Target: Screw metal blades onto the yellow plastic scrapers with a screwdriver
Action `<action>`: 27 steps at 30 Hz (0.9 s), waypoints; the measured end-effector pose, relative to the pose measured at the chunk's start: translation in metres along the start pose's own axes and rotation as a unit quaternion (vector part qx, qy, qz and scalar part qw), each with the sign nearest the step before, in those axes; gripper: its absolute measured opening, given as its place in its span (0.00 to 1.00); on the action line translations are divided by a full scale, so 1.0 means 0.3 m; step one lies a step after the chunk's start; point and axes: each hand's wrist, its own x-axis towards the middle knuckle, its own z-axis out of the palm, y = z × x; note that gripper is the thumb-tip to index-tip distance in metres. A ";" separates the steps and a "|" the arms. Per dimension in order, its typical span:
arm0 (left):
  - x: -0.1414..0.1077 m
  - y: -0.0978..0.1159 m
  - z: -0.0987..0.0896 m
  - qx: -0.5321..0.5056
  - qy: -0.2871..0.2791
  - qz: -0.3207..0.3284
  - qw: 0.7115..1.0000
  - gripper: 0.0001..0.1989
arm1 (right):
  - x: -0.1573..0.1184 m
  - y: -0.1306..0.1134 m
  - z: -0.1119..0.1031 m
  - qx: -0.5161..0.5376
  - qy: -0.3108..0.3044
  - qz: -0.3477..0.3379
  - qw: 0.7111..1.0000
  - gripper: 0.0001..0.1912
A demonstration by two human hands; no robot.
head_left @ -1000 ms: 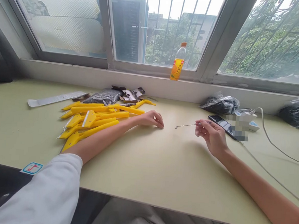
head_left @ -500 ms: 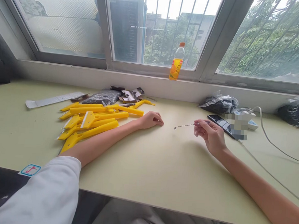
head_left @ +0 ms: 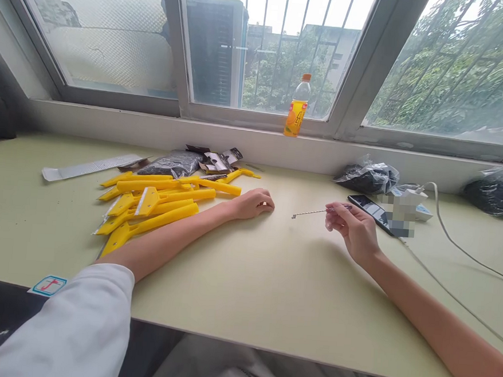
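I read this as a plain indoor workroom, or possibly an office corner; I cannot tell which from here. A long pale counter [head_left: 244, 291] runs below a wide sliding window [head_left: 366, 58] with trees [head_left: 462, 71] outside. What leans me toward workroom is the pile of yellow scrapers [head_left: 149, 201], with black-filled plastic bags [head_left: 366, 176] about. A phone [head_left: 366, 207] and a drink bottle [head_left: 295, 118] look everyday.

rod [head_left: 312, 213]: tip too small to tell, perhaps bent | phone [head_left: 367, 208]: corner blurred | rightmost bag [head_left: 496, 193]: edge-cut
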 end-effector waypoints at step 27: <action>0.016 0.035 0.081 -0.244 0.178 -0.079 0.950 0.07 | -0.003 0.003 0.004 -0.014 -0.010 -0.011 1.000 0.12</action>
